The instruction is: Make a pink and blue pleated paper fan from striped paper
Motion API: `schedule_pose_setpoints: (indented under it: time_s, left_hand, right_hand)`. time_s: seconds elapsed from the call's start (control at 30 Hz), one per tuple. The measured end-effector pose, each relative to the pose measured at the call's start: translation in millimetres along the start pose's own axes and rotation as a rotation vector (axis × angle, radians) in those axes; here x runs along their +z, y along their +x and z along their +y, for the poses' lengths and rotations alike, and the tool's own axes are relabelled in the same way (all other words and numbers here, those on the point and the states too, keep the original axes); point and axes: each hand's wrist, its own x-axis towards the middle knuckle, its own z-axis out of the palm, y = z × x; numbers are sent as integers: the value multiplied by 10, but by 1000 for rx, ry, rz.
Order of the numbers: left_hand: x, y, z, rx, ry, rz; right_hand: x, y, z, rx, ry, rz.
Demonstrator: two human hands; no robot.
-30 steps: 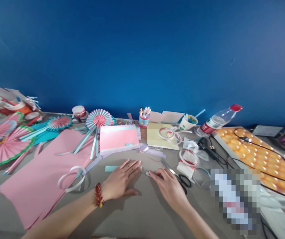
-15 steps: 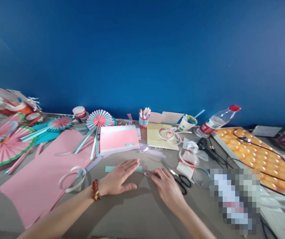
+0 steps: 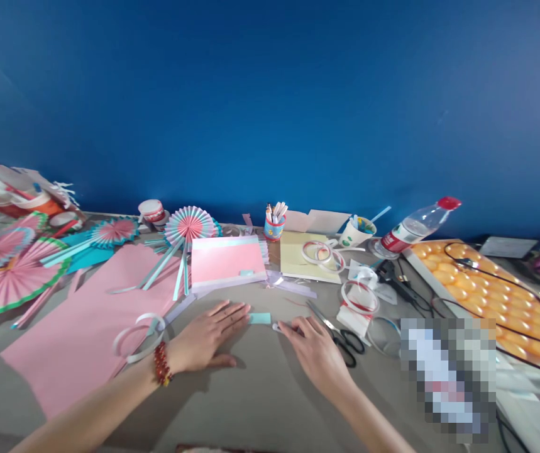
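My left hand [image 3: 208,336], with a red beaded bracelet [image 3: 161,363] on its wrist, lies flat on the table, fingers stretched out. Its fingers cover part of a light blue paper strip [image 3: 259,318], whose right end sticks out past the fingertips. To the right, my right hand [image 3: 314,349] rests on the table with its fingers curled in. A small whitish bit [image 3: 276,327] shows at its index fingertip; I cannot make out what it is. Black-handled scissors [image 3: 344,341] lie just beside the right hand. Behind the hands sits a pink card [image 3: 227,259] with pale edges.
Pink paper sheets [image 3: 81,327] and folded paper fans [image 3: 12,270] spread on the left. Rolls of tape [image 3: 360,298], a bottle [image 3: 413,229], a paper cup [image 3: 357,231] and a pen holder [image 3: 275,226] stand or lie farther back. A yellow bubbled panel [image 3: 481,289] and cables occupy the right.
My left hand has slid left along the paper strip, uncovering its right part and covering its left end. The right hand stays nearly in place.
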Motion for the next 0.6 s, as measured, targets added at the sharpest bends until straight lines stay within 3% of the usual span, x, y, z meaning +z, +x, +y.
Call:
schedule_pose_setpoints:
  time_s: [0.23, 0.6]
  left_hand:
    - [-35, 13, 21, 8, -18, 54]
    - [-29, 16, 12, -7, -31, -15]
  right_hand:
    - [14, 22, -27, 1, -4, -21]
    - [11, -2, 13, -7, 20, -47]
